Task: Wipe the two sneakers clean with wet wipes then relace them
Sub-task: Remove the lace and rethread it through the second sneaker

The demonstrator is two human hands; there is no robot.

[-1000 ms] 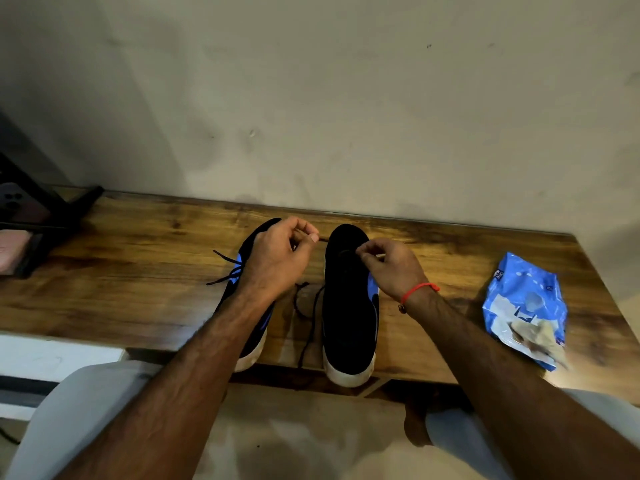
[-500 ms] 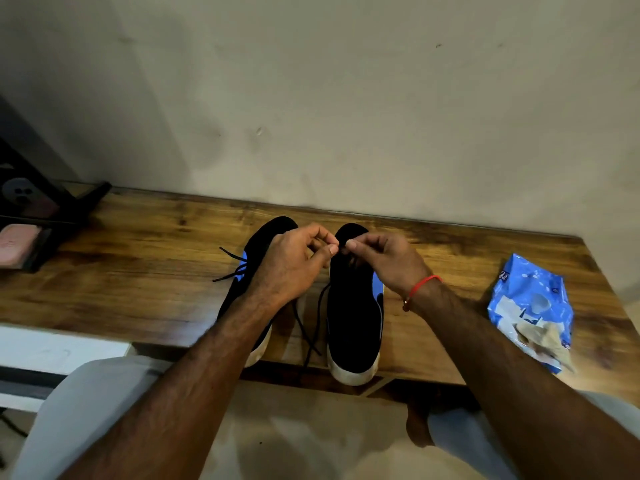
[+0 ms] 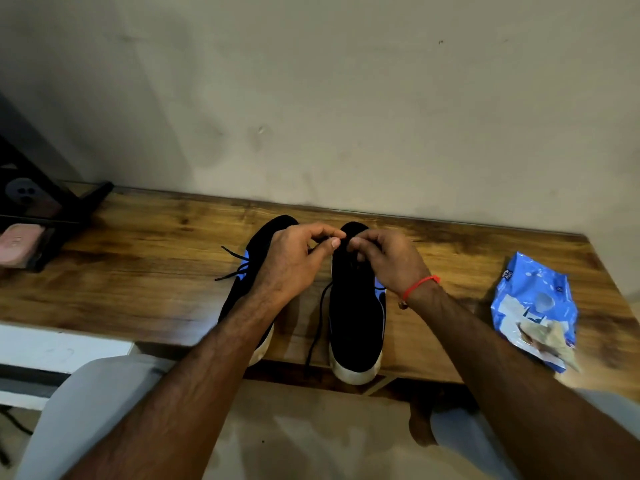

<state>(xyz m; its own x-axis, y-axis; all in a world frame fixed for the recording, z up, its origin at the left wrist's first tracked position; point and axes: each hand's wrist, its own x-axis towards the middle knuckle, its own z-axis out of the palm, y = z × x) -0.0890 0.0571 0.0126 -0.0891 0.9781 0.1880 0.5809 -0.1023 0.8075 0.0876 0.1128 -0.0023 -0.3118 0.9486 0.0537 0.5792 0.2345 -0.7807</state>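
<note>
— Tabletop (image 3: 149, 271): varnished wood, grainy, faintly glossy. Sneakers (image 3: 356, 306): matt black cloth, smooth pale rubber soles.
— Wipes pack (image 3: 533, 306): shiny crinkled blue plastic. Wall (image 3: 346, 98): matt, blotchy plaster. Laces (image 3: 317, 327): thin dark cord.

Two sneakers sit side by side on the table (image 3: 138, 271), toes toward the wall, heels at the near edge. The left sneaker (image 3: 249, 271) lies partly under the left hand (image 3: 294, 265); the right sneaker (image 3: 356, 323) lies just beside it, to the right. Both hands meet over the right sneaker's toe end, left hand and right hand (image 3: 388, 261) fingertip to fingertip. A lace (image 3: 317, 327) trails down between the two sneakers, past the near edge. Well off to the right lies the wipes pack (image 3: 533, 306). At the far left, a stand (image 3: 48, 209).
</note>
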